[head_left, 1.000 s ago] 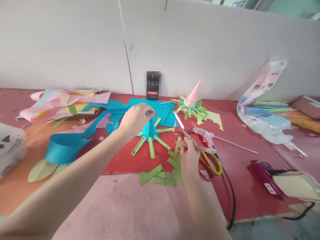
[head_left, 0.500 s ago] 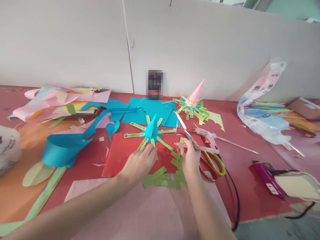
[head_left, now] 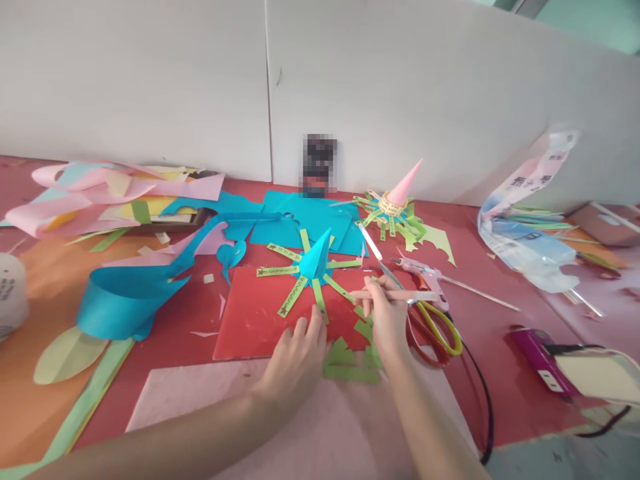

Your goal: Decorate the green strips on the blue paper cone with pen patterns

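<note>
A blue paper cone [head_left: 315, 259] stands on a red board, with green paper strips spread out from its base like rays. Rows of drawn marks and stars cover the strips on its left side. The fingertips of my left hand [head_left: 299, 350] rest on the outer end of the plain strip [head_left: 319, 293] pointing toward me; its fingers are stretched out. In my right hand [head_left: 389, 323] is a pencil [head_left: 413, 295], gripped near its tip and lying almost level, pointing left toward the strips. Loose green strips [head_left: 353, 372] lie between my hands.
Scissors [head_left: 453, 333] and a pink glue gun [head_left: 423, 273] with its cord lie to the right. A pink cone with patterned strips [head_left: 403, 187] stands behind. Blue paper sheets [head_left: 305, 217], a rolled blue band [head_left: 115, 303] and a purple power strip [head_left: 543, 360] surround the red board [head_left: 250, 320].
My left hand has slid toward me, from beside the cone's base to the strip's outer end. The pencil stays in my right hand. The view has shifted slightly.
</note>
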Demonstrator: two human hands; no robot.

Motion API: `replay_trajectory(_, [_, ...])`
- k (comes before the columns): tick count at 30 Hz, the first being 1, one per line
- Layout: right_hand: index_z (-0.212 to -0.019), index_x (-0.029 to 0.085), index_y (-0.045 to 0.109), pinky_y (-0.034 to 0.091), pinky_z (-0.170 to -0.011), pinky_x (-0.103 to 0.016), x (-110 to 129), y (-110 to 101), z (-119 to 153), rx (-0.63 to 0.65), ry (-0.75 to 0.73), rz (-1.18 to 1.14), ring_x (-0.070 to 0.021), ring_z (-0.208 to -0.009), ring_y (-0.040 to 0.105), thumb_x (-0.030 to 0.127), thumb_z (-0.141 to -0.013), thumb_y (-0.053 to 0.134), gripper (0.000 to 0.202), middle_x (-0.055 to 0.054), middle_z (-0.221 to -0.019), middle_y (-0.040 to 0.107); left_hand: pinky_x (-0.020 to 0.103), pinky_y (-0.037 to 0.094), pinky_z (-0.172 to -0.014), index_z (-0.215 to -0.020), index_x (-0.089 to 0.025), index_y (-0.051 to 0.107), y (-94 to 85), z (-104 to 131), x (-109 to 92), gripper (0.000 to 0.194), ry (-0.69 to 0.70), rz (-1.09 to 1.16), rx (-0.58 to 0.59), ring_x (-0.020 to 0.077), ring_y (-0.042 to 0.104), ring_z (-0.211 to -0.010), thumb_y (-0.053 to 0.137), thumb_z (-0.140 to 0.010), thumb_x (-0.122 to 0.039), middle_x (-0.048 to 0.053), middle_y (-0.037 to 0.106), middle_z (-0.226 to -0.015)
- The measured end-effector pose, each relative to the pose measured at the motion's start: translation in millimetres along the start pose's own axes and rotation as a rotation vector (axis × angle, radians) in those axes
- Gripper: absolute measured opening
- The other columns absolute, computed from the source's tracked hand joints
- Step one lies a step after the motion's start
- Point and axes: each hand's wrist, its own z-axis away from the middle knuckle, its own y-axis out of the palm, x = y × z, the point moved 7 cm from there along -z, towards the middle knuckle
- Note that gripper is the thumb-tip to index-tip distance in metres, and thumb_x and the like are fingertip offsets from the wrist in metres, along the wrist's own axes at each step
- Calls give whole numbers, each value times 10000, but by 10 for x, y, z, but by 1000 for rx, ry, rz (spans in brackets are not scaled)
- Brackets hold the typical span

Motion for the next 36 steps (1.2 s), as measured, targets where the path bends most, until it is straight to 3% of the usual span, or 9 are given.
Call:
replay_trajectory(5, [-579,219,446,471,-577,-246,248,293,-28,222,-83,106,-148,-479,622,330,-806,598,296,98,-316,413,299,480,-517,-1203,-124,555,22,-15,16,376,-8,-5,9,184,576,-704,346,-899,-200,141,504,-1324])
replay_trajectory(8, [-576,220,446,487,-605,-267,185,399,-85,282,-121,97,-156,-486,636,340,-817,585,303,98,-318,418,302,474,-534,-1209,-140,548,45,-23,14,380,1,1,19,191,580,-733,339,-899,-203,131,476,-1353])
replay_trajectory(15, [-529,214,442,491,-527,-250,-237,342,-263,199,6,1,-146,-417,599,342,-777,612,327,87,-297,431,332,470,-562,-1132,-177,588,122,-9,7,332,12,74,23,223,589,-802,378,-875,-195,121,487,-1343])
replay_trajectory(36, [-573,214,428,444,-499,-218,-199,419,-224,257,-56,130,-142,-460,615,344,-832,566,321,91,-329,417,324,506,-612,-1227,-66,521,161,6,2,393,68,29,-6,221,604,-827,379,-893,-217,163,568,-1232])
